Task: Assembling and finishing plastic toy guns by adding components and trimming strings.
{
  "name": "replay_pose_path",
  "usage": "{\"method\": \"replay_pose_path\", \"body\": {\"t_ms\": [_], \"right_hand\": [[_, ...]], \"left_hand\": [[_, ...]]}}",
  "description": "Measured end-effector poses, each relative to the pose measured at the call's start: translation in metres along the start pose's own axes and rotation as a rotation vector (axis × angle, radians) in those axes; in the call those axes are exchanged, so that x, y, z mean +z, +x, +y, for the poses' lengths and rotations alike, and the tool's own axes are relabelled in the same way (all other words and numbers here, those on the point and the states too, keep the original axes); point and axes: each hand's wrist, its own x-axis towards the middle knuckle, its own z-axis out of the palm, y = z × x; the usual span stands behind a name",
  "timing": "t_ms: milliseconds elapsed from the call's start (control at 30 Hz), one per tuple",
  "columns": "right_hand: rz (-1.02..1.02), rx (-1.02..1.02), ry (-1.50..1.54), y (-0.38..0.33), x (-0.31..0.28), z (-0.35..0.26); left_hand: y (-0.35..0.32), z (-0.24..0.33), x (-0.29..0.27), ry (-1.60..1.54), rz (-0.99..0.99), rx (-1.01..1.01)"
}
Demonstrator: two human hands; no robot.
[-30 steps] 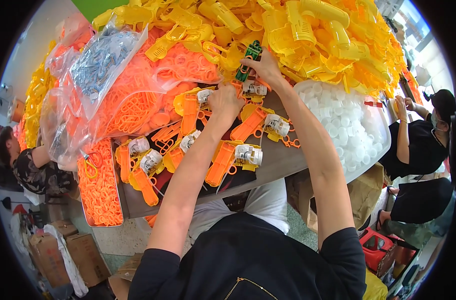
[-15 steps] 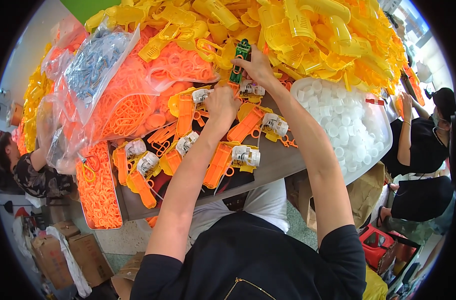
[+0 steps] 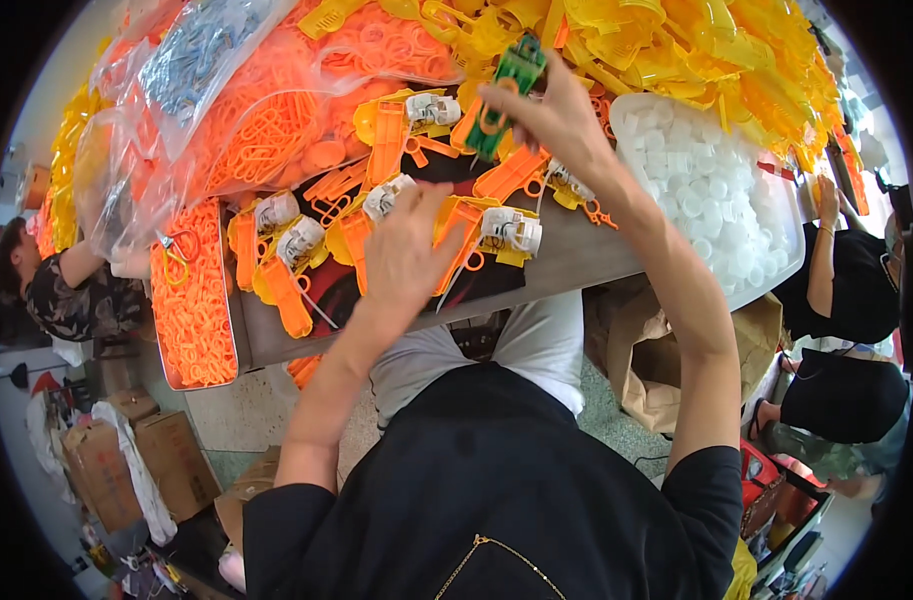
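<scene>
My right hand (image 3: 551,110) is closed around a green electric screwdriver (image 3: 511,88), held tilted above the far part of the table. Orange shows on its body, and a thin tip points down. My left hand (image 3: 408,250) is open, fingers apart, over a middle assembly with a white motor housing (image 3: 388,195); it partly covers that assembly. Just right of this hand lies another yellow-and-orange assembly with a white housing (image 3: 511,232). Several similar assemblies lie around, one of them (image 3: 384,135) farther back. My right hand and the screwdriver partly hide those behind.
Yellow plastic shells (image 3: 676,70) are heaped at the back. Orange parts in clear bags (image 3: 266,150) and a bag of blue-grey pieces (image 3: 201,60) lie left, beside a tray of small orange pieces (image 3: 194,310). White caps fill a clear bin (image 3: 711,200) at right. People work at both sides.
My left hand has drawn back toward me and opened. My right hand has lifted the screwdriver slightly right, away from the assembly. The view has tilted, so the table sits higher.
</scene>
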Motion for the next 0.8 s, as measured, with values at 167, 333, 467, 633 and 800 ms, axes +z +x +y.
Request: {"method": "replay_pose_path", "body": {"t_ms": [167,333,467,633,800], "right_hand": [[-0.100,0.087,-0.135,-0.044,0.024,-0.003],[-0.097,0.098,-0.204,-0.053,0.036,0.013],[-0.096,0.078,-0.220,-0.051,0.037,0.018],[-0.129,0.040,-0.273,-0.046,0.041,0.023],[-0.134,0.035,-0.259,-0.046,0.040,0.018]], "left_hand": [[-0.038,0.007,0.020,0.043,0.074,-0.008],[-0.037,0.003,0.027,0.091,0.020,-0.026],[-0.034,0.006,0.030,0.140,0.032,-0.017],[-0.031,0.010,0.035,0.208,0.048,-0.022],[-0.030,0.013,0.034,0.238,0.024,-0.058]]}}
